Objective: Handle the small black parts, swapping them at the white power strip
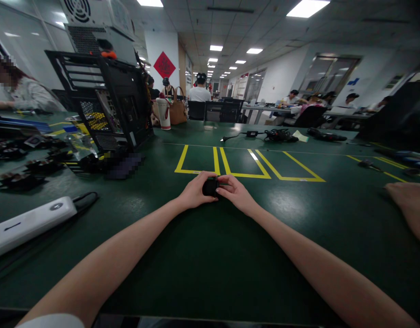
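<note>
Between my two hands is a small black object (209, 187), held just over the green table (210, 255); it is too dark to tell its kind. My left hand (195, 190) wraps around its left side, thumb below and fingers above. From the right, the fingertips of my right hand (232, 192) pinch its edge. Both hands are close together in front of the yellow tape outlines (246, 175) on the table. Parts of the object are hidden behind my fingers.
An open black computer case (117, 100) stands at the left, near dark parts (22, 175). A white power strip (32, 223) lies nearer. Cables (280, 135) lie at the back. Another person's hand (410, 207) rests at the right edge. A cup (163, 114) and brown bag (177, 109) stand behind.
</note>
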Demonstrator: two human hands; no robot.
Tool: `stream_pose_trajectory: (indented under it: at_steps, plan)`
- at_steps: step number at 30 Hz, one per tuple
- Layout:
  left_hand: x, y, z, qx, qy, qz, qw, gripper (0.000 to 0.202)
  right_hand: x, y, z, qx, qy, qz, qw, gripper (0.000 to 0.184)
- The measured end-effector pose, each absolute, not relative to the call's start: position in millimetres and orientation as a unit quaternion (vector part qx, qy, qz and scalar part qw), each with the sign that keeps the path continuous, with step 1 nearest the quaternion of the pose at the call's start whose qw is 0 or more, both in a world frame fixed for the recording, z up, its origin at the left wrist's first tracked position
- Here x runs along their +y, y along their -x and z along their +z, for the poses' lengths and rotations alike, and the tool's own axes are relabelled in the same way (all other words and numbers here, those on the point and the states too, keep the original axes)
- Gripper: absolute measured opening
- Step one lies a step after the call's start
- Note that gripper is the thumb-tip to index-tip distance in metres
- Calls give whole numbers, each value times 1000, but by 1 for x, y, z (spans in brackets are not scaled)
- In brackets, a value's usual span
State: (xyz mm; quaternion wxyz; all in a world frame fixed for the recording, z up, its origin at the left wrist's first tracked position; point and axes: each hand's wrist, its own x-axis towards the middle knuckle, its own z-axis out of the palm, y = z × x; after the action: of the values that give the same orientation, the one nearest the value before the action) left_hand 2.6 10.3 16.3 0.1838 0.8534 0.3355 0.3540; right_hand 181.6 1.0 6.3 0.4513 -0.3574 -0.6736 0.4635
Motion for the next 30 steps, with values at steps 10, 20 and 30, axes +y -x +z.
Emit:
stream_pose_trajectory:
  at_steps: [10,20,30]
  plan:
    - [12,-3,14,339,-854,354,178,61,1,-180,2,-666,347,477,456,23]
    - [10,-2,15,343,-850,352,191,60,0,-183,6,-673,356,482,433,31]
    - [12,-3,15,343,-852,353,181,61,2,-181,3,-658,353,483,458,25]
